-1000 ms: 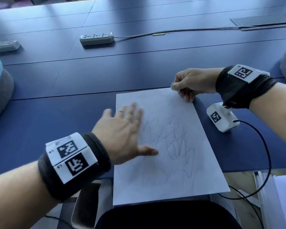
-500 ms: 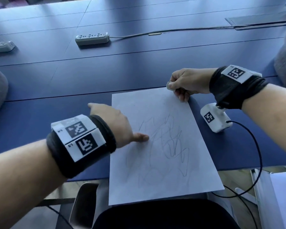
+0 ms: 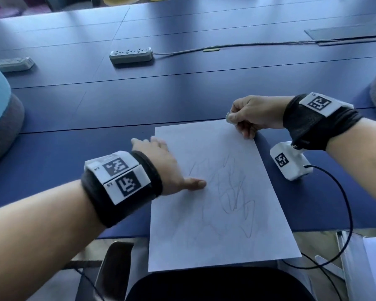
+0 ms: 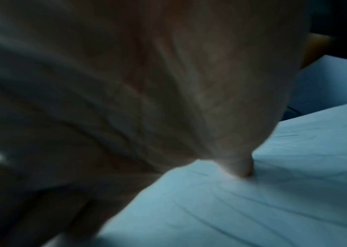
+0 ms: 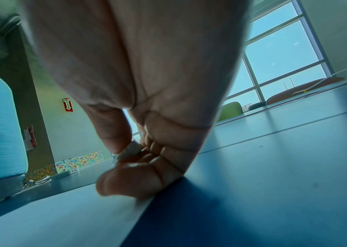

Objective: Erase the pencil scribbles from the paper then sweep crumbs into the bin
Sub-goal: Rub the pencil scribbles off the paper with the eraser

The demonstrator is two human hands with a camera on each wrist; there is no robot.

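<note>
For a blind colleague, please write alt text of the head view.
A left hand presses flat on a white paper sheet with grey pencil scribbles, on a dark blue table. The right hand pinches a small white eraser at the sheet's far corner.

My left hand (image 4: 147,100) fills its wrist view as a dark blur, its fingers out of frame. My right hand (image 3: 254,114) hides most of the eraser (image 3: 228,117). No bin or crumbs show; the paper's (image 3: 215,224) fainter scribbles (image 3: 232,192) are hardly legible.
</note>
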